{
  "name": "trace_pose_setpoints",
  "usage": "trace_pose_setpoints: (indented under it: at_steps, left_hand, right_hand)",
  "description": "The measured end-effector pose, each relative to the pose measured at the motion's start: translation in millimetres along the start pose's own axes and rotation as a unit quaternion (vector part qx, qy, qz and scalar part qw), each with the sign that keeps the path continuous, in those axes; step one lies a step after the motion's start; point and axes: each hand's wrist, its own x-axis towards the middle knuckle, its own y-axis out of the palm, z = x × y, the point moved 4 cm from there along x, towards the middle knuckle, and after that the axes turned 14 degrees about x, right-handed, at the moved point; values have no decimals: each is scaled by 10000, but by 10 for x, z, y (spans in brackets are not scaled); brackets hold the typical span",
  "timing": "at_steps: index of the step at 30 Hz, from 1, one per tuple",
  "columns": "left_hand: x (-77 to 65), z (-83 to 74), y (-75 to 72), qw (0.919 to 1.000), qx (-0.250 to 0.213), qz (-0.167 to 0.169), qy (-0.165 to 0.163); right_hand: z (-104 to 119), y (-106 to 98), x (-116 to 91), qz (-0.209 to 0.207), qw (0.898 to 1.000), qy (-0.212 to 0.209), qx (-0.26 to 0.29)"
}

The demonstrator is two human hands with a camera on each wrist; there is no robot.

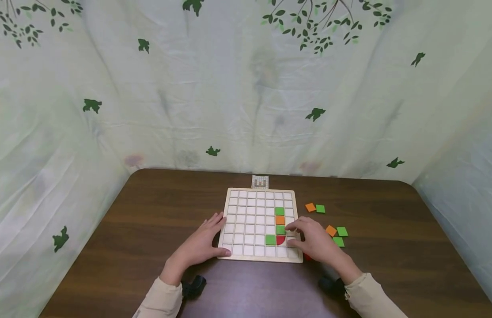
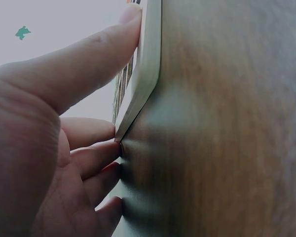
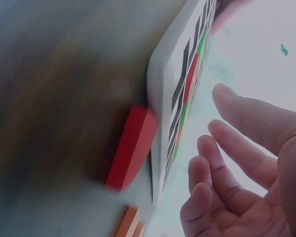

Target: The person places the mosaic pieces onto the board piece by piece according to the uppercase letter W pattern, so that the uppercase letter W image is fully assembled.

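A pale wooden grid board (image 1: 240,219) with white squares lies on the table. In its right part sit green tiles (image 1: 270,240), an orange tile (image 1: 279,220) and a red tile with a rounded corner (image 1: 280,239). My left hand (image 1: 200,243) rests at the board's left edge. Its thumb (image 2: 103,54) lies on the frame near the front corner, and fingertips touch the side. My right hand (image 1: 315,240) hovers over the board's right edge, thumb and fingers apart, nothing visible between them. Beside that edge lies a red piece (image 3: 132,145), mostly hidden by the hand in the head view.
Right of the board lie loose orange tiles (image 1: 310,207) and green tiles (image 1: 320,209), several in all. A small whitish patterned piece (image 1: 260,181) touches the board's far edge. A leaf-printed curtain (image 1: 238,88) hangs behind the dark wooden table (image 1: 150,207).
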Motion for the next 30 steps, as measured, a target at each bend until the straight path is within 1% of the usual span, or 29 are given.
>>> trace_pose_setpoints:
  at_steps: [8,14,18,21,26,30]
  left_hand:
    - [-9,3,6,10000,-31,-7,9]
    - [-2,7,14,10000,-11,-10,-11]
    - [1,9,14,10000,-2,-3,-35]
    - [1,8,11,10000,16,-7,-29]
    - [-1,5,5,10000,8,2,-1]
    - [2,8,5,10000,2,1,13]
  right_hand:
    - [-181,-208,-111,-317,9991,179,216]
    - [-379,-358,-135,-517,9974,317,382]
    - [-491,-471,-99,-678,9958,419,460]
    - [-554,-543,-62,-759,9947,547,417]
    - [-635,-610,7,-760,9928,821,426]
    - [-690,-645,83,-745,9932,806,379]
